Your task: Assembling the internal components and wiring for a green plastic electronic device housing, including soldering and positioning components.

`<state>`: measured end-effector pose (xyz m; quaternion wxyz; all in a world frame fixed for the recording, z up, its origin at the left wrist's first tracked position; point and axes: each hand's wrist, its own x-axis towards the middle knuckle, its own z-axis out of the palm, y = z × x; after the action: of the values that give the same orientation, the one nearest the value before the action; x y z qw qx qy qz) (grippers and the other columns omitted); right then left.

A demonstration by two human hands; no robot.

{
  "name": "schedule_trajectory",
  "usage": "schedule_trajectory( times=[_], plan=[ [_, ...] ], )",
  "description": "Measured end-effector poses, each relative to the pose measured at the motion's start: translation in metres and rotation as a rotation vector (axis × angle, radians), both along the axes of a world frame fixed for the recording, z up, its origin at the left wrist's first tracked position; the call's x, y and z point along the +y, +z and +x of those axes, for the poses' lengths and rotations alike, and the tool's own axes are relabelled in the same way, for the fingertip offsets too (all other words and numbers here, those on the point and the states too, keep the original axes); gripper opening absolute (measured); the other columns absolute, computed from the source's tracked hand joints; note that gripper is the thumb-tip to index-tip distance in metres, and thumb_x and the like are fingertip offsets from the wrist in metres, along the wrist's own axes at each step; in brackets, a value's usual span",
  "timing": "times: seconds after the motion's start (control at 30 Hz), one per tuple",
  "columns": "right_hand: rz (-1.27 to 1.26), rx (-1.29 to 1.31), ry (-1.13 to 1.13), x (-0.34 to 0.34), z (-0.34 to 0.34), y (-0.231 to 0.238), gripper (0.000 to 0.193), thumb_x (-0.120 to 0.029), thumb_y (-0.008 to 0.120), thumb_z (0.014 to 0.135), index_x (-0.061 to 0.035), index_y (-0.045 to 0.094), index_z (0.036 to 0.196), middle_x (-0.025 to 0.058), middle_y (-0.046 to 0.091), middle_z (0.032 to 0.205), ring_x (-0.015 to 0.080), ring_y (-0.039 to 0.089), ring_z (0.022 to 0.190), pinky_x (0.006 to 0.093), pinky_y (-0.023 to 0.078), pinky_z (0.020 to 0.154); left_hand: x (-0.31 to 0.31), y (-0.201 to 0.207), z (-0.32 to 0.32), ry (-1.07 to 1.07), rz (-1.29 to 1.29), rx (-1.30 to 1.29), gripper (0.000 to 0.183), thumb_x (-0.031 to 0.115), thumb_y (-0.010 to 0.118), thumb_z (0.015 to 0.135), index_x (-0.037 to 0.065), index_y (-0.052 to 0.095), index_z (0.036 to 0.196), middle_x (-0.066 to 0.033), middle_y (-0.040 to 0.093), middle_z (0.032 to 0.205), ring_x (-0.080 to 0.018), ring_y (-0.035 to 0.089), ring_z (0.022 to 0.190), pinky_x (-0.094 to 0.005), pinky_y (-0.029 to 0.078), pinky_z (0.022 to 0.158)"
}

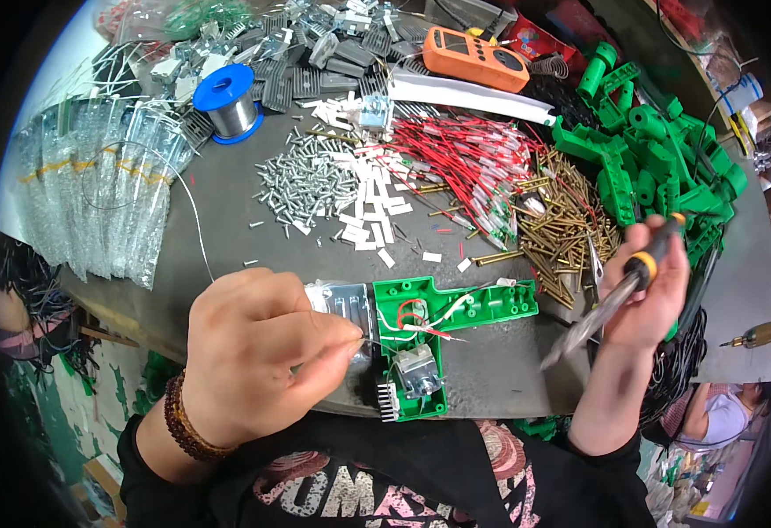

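Note:
My left hand (258, 352) is closed in a pinch, and the end of a thin solder wire (199, 216) pokes out past its fingertips. Just right of those fingertips lies an open green plastic housing half (491, 304). Inside it are red and white wires (416, 321) and a metal switch-like block (418, 371), with a white slotted part (388, 401) at its lower left corner. A clear-and-silver piece (343, 304) sits partly behind my left hand. Raised at the right, my right hand (649, 290) grips a soldering iron (610, 304) by its black-and-yellow handle, tip slanting down-left, slightly blurred.
Behind lie screws (302, 180), white tabs (372, 198), red wired lamps (478, 158) and brass pins (570, 224). Green housings (649, 158) pile up at right. A blue solder spool (227, 101), bagged strips (95, 189) and an orange multimeter (473, 60) stand farther out.

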<state>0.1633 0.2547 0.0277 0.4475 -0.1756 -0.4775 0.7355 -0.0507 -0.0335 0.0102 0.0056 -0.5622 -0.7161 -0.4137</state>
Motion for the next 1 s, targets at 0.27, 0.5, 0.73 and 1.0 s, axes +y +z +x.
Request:
schedule_trajectory(
  times=[0.27,0.5,0.73,1.0],
  plan=[
    [-0.111,-0.112,0.134,-0.035,-0.027,-0.034,0.029,-0.033,0.042,0.106,-0.009,0.049,0.122,0.0187,0.061,0.091,0.0143,0.051,0.051,0.0249,0.04,0.042,0.006,0.007,0.003,0.011,-0.017,0.141,0.024,0.005,0.078,0.055,0.017,0.072,0.076,0.001,0.046,0.062,-0.0199,0.045,0.053,-0.0334,0.034,0.051],
    [-0.038,-0.082,0.158,-0.044,-0.029,-0.037,0.03,-0.03,0.042,0.106,-0.0056,0.045,0.124,0.0226,0.062,0.093,0.0164,0.054,0.052,0.0262,0.046,0.044,0.005,0.007,0.006,-0.016,-0.047,0.201,0.025,0.006,0.078,0.054,0.017,0.071,0.076,0.0013,0.048,0.062,-0.0198,0.046,0.053,-0.0335,0.036,0.051],
    [0.004,-0.061,0.176,-0.047,-0.031,-0.036,0.031,-0.028,0.042,0.106,-0.0031,0.043,0.125,0.0239,0.062,0.094,0.0177,0.056,0.053,0.0269,0.049,0.047,0.007,0.008,0.006,-0.013,-0.054,0.214,0.026,0.006,0.078,0.054,0.017,0.071,0.076,0.0015,0.048,0.063,-0.0196,0.046,0.053,-0.0339,0.036,0.052],
    [0.102,-0.017,0.199,-0.05,-0.028,-0.031,0.032,-0.027,0.04,0.107,-0.0023,0.042,0.127,0.0242,0.062,0.095,0.0182,0.055,0.055,0.028,0.049,0.05,0.009,0.011,0.008,-0.019,-0.043,0.224,0.025,0.007,0.077,0.055,0.017,0.07,0.076,0.0017,0.048,0.064,-0.0196,0.046,0.054,-0.0341,0.035,0.052]
  ],
)
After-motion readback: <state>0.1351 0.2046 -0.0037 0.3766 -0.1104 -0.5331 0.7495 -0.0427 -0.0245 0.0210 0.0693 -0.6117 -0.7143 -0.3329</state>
